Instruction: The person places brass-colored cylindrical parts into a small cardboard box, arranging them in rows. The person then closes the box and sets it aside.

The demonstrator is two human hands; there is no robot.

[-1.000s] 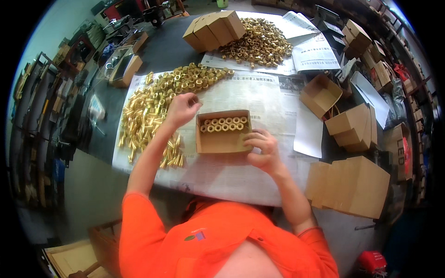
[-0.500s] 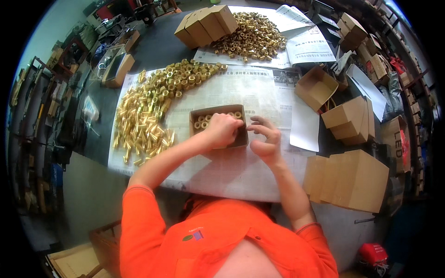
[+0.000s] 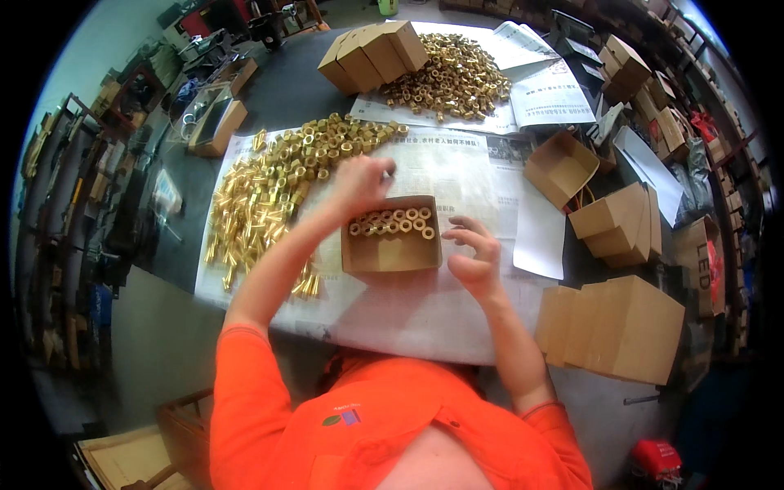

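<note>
A small open cardboard box [image 3: 392, 260] stands on the newspaper before me, with rows of brass hex nuts [image 3: 406, 225] along its far side. Just beyond its far left corner is my left hand [image 3: 362, 184], near the edge of the pile of larger brass nuts [image 3: 314, 147]. Its fingers are curled in, and what they hold, if anything, is hidden. Beside the box's right wall hovers my right hand [image 3: 475, 257], fingers bent but apart, nothing in them. Slim brass fittings [image 3: 249, 208] lie heaped at the left, next to the larger nuts.
Newspaper [image 3: 457, 302] covers the tabletop. Another heap of brass nuts [image 3: 457, 73] lies at the back beside upturned cardboard boxes [image 3: 371, 55]. On the right stand an open box [image 3: 562, 169], more cartons [image 3: 616, 220], a white sheet [image 3: 537, 237] and nested boxes [image 3: 621, 327].
My left hand has lifted out of the box and moved up and left toward the nut pile, uncovering the nuts inside. My right hand stays by the box's right side.
</note>
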